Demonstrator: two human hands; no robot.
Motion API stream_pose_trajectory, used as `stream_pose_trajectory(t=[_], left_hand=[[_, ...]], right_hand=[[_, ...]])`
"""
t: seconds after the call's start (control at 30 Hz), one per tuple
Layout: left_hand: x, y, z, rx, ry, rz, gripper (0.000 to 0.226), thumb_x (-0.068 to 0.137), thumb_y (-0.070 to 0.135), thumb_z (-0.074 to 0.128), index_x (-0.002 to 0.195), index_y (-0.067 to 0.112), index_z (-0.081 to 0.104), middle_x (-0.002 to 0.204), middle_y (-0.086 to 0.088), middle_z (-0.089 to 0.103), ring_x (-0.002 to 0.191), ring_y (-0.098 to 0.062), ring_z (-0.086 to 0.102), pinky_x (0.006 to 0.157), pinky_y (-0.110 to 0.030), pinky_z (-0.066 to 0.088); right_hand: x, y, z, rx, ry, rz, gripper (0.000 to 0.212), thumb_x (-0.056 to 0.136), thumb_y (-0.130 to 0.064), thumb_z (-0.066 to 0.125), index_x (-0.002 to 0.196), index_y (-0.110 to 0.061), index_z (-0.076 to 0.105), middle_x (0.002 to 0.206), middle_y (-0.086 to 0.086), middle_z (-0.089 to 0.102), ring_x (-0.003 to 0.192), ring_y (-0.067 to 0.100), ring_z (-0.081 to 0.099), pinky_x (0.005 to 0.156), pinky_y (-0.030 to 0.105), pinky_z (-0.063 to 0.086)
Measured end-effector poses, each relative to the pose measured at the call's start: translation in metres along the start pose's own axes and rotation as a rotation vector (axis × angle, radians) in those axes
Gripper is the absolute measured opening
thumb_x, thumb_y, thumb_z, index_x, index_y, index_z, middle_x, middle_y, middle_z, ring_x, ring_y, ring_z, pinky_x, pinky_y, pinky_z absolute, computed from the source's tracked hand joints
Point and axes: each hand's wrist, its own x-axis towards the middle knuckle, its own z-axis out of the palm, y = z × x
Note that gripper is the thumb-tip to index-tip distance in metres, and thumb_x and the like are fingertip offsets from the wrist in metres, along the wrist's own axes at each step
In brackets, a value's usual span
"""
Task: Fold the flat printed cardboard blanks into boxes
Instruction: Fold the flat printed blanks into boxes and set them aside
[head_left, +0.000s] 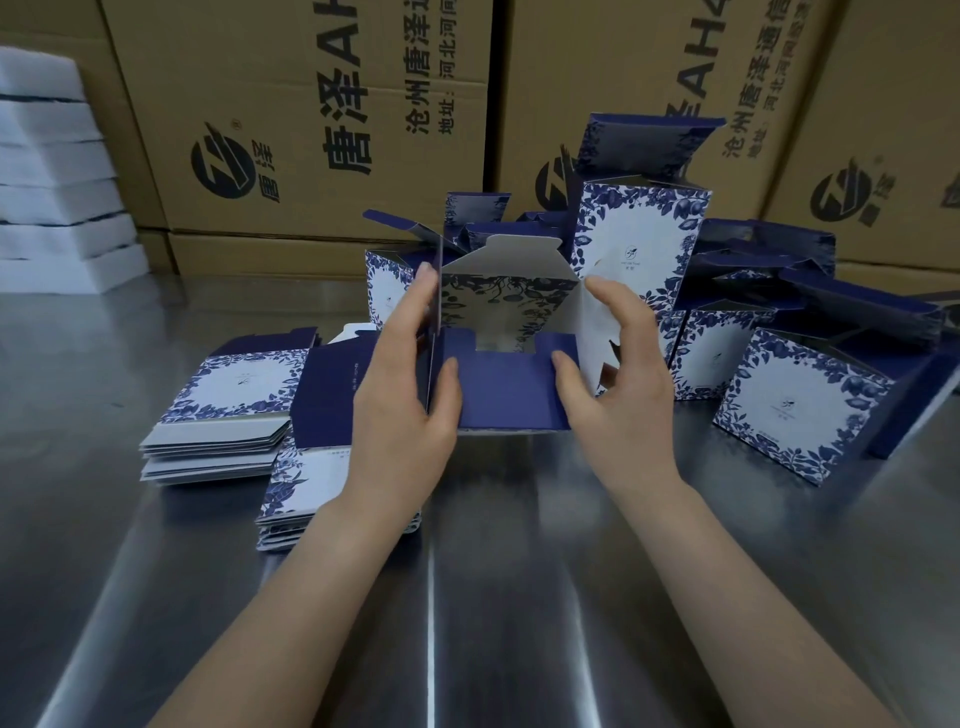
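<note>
A half-formed blue and white box (506, 384) stands open-ended toward me at the centre of the steel table. My left hand (410, 395) grips its left wall, thumb on the dark blue front flap. My right hand (618, 384) grips the right wall, thumb pressing the same flap. A white tuck flap (511, 260) sticks up at the far side. Two stacks of flat printed blanks (228, 410) lie to the left, the nearer stack (291, 488) partly under my left forearm.
Several folded boxes (800, 405) stand and lie piled behind and to the right. Large brown shipping cartons (311, 130) wall off the back. White foam sheets (52, 182) are stacked at far left. The steel table (493, 597) stretches toward me.
</note>
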Motion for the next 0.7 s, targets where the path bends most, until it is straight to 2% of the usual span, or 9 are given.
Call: stream_pose_trajectory(t=[0.07, 0.17, 0.23, 0.27, 0.33, 0.43, 0.5, 0.6, 0.7], left_hand=[[-0.002, 0.001, 0.002, 0.035, -0.009, 0.038, 0.067, 0.091, -0.01, 0.053, 0.146, 0.022, 0.034, 0.156, -0.002, 0.036, 0.143, -0.016, 0.036, 0.115, -0.04, 0.035], [-0.005, 0.002, 0.006, 0.089, 0.01, 0.055, 0.058, 0.091, -0.013, 0.051, 0.142, 0.013, 0.043, 0.155, -0.011, 0.035, 0.143, -0.003, 0.03, 0.114, -0.018, 0.028], [-0.007, 0.002, 0.008, 0.098, 0.003, 0.058, 0.055, 0.091, -0.015, 0.051, 0.139, 0.01, 0.047, 0.153, -0.017, 0.035, 0.141, 0.003, 0.029, 0.111, -0.012, 0.025], [-0.008, 0.002, 0.01, 0.095, -0.001, 0.059, 0.054, 0.091, -0.016, 0.051, 0.138, 0.009, 0.048, 0.153, -0.019, 0.035, 0.141, 0.0, 0.03, 0.111, -0.011, 0.025], [-0.009, 0.002, 0.012, 0.078, -0.008, 0.059, 0.054, 0.091, -0.017, 0.051, 0.138, 0.01, 0.048, 0.153, -0.02, 0.035, 0.141, -0.013, 0.034, 0.114, -0.017, 0.029], [-0.01, 0.001, 0.015, 0.058, -0.033, 0.076, 0.056, 0.09, -0.017, 0.052, 0.137, 0.014, 0.047, 0.153, -0.02, 0.033, 0.143, -0.027, 0.037, 0.116, -0.035, 0.033], [-0.01, 0.0, 0.017, 0.057, -0.048, 0.095, 0.056, 0.089, -0.017, 0.053, 0.137, 0.01, 0.049, 0.152, -0.024, 0.032, 0.143, -0.031, 0.034, 0.118, -0.036, 0.031], [-0.012, 0.001, 0.019, 0.037, -0.077, 0.08, 0.051, 0.089, -0.012, 0.055, 0.136, 0.008, 0.052, 0.153, -0.025, 0.028, 0.146, -0.025, 0.028, 0.119, -0.027, 0.024], [-0.013, 0.005, 0.02, -0.038, -0.1, -0.01, 0.046, 0.092, 0.0, 0.054, 0.135, 0.019, 0.051, 0.157, -0.02, 0.021, 0.147, -0.008, 0.02, 0.116, -0.014, 0.018]], right_hand=[[0.0, -0.001, 0.0, 0.011, -0.004, -0.025, 0.063, 0.083, 0.009, 0.06, 0.137, -0.018, 0.041, 0.135, -0.024, 0.037, 0.133, 0.019, 0.042, 0.103, 0.046, 0.042], [0.001, -0.001, -0.001, -0.008, -0.026, -0.041, 0.061, 0.083, 0.006, 0.058, 0.137, -0.018, 0.044, 0.141, -0.006, 0.041, 0.129, 0.02, 0.045, 0.095, 0.043, 0.05], [0.002, -0.002, -0.001, -0.07, -0.042, -0.031, 0.052, 0.084, -0.002, 0.059, 0.134, -0.015, 0.051, 0.141, 0.007, 0.042, 0.126, 0.018, 0.045, 0.093, 0.031, 0.049], [0.002, -0.003, -0.001, -0.094, -0.049, -0.028, 0.048, 0.085, -0.006, 0.058, 0.131, -0.015, 0.054, 0.14, 0.009, 0.042, 0.125, 0.018, 0.046, 0.093, 0.027, 0.047], [0.004, -0.004, -0.002, -0.124, -0.059, -0.025, 0.042, 0.087, -0.014, 0.058, 0.129, -0.015, 0.058, 0.14, 0.01, 0.041, 0.124, 0.022, 0.046, 0.095, 0.027, 0.044], [0.006, -0.005, -0.003, -0.177, -0.062, -0.032, 0.042, 0.089, -0.025, 0.051, 0.129, -0.015, 0.059, 0.135, 0.011, 0.045, 0.124, 0.025, 0.045, 0.105, 0.025, 0.035], [0.007, -0.006, -0.004, -0.184, -0.057, -0.012, 0.043, 0.091, -0.028, 0.048, 0.131, -0.018, 0.057, 0.13, 0.01, 0.046, 0.121, 0.025, 0.045, 0.105, 0.022, 0.032], [0.008, -0.007, -0.004, -0.147, -0.055, 0.014, 0.044, 0.093, -0.029, 0.042, 0.133, -0.02, 0.055, 0.126, 0.01, 0.046, 0.117, 0.026, 0.045, 0.104, 0.026, 0.034], [0.009, -0.008, -0.006, -0.057, -0.062, 0.033, 0.044, 0.092, -0.025, 0.033, 0.132, -0.026, 0.052, 0.124, 0.01, 0.046, 0.119, 0.026, 0.043, 0.106, 0.032, 0.033]])
